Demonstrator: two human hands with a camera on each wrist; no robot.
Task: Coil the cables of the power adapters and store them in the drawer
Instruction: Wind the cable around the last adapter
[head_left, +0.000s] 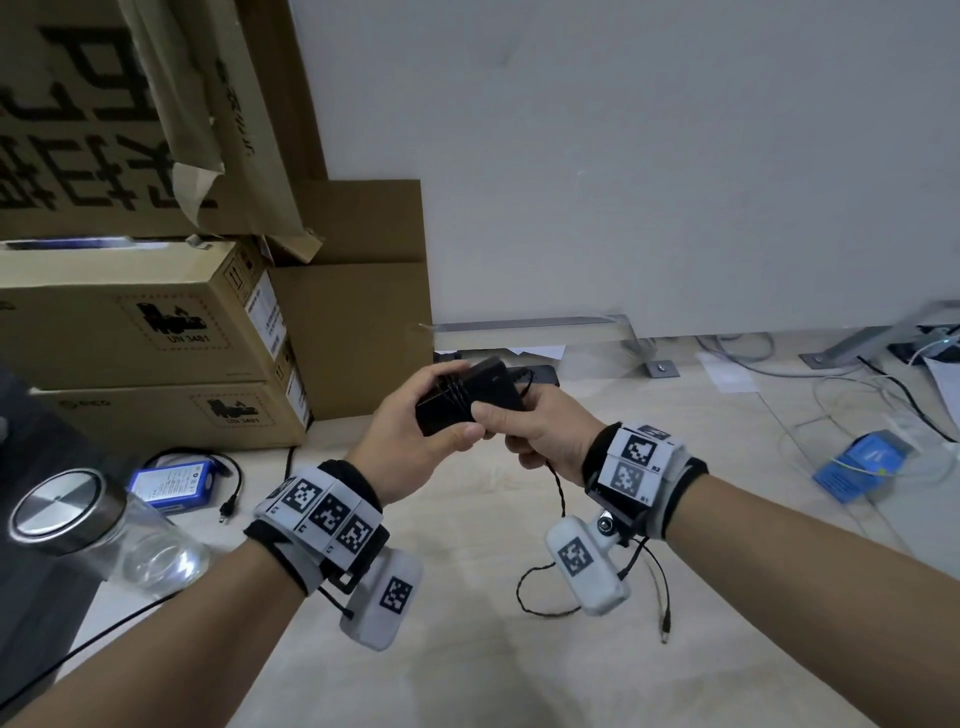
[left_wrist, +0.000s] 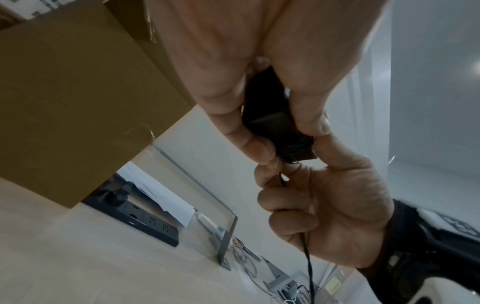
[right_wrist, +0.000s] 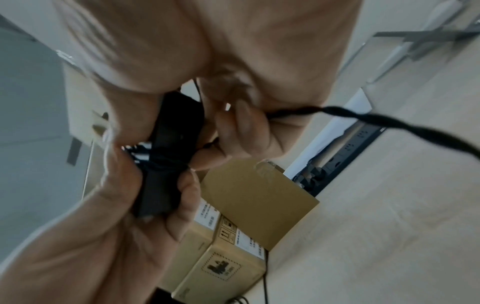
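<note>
The left hand (head_left: 410, 436) is gripping a black rectangular power adapter (head_left: 470, 397) above the pale wooden surface (head_left: 467, 649), thumb pressing its near edge, its long axis running from near-left to far-right. The right hand (head_left: 545, 431), just beside it on the right, is pinching the adapter's thin black twisted cable (head_left: 558, 486); several turns are already lying across the adapter's middle, and the loose tail is hanging down from the right hand toward the surface. The next wrap probably depends on the right hand carrying the cable around the adapter's short axis. No drawer is showing. Farther left, a blue battery pack (head_left: 171, 483) is lying on the surface, and the brown cardboard boxes (head_left: 156, 332) behind it are reading "UN 3481".
</note>
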